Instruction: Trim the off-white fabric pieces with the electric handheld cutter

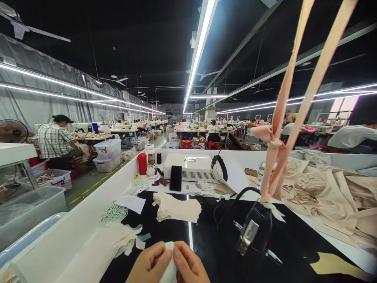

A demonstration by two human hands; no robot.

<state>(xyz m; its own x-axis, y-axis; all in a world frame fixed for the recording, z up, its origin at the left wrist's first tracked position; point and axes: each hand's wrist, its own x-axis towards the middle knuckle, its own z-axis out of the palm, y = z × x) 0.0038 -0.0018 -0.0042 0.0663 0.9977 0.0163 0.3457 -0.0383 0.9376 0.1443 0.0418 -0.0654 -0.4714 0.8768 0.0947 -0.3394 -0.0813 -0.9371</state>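
Observation:
At the bottom edge of the view my left hand (150,263) and my right hand (190,264) meet, both pinching one small white piece of fabric (169,262) between thumbs and fingers. They hover over a black worktable (212,243). Just left of my hands lies a pile of cream fabric strips (118,239). A stack of cream cut pieces (176,208) rests farther back. To the right a black handheld tool (255,232) hangs from pink ribbons (279,129).
A white machine box (190,166), a phone (176,178), a red bottle (142,163) and coiled white cord (114,213) sit at the table's back. Beige garments (330,192) pile at right. Plastic bins (29,212) stand left. Other people work at distant tables.

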